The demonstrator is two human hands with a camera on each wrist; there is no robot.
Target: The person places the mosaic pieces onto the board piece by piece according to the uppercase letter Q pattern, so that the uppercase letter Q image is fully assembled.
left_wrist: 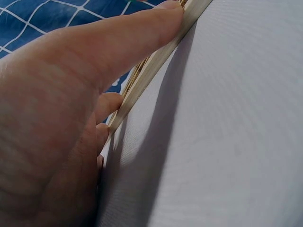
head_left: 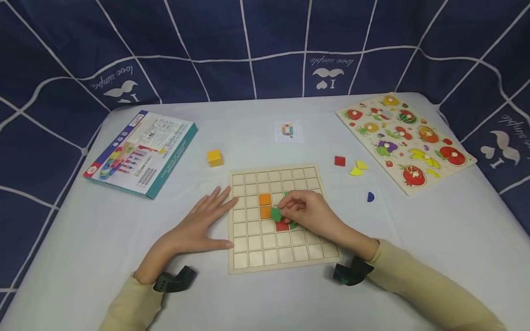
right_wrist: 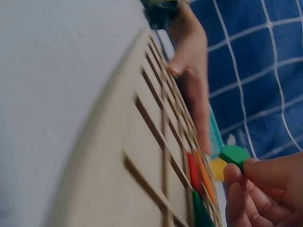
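Note:
A wooden grid board [head_left: 252,259] lies on the white table. My left hand [head_left: 198,225] is spread along its left side, with thumb and fingertips resting on the edge. In the left wrist view the thumb [left_wrist: 128,42] lies on the board's rim. Between thumb and fingers, my right hand [head_left: 312,214] pinches a green quarter-round piece [right_wrist: 234,156], raised over the middle of the board. Two orange squares [head_left: 265,199] sit in neighbouring cells, one above the other. A red square [head_left: 282,225] lies just below the pinched piece. Other green pieces are partly hidden under the right hand.
Beyond the board lies a small pattern card [head_left: 288,132]. A yellow cube [head_left: 215,158] and a boxed game [head_left: 141,154] stand left. Rightward are a red square tile [head_left: 340,161], yellow pieces [head_left: 356,171], a blue piece [head_left: 370,196] and a fruit puzzle board [head_left: 407,142].

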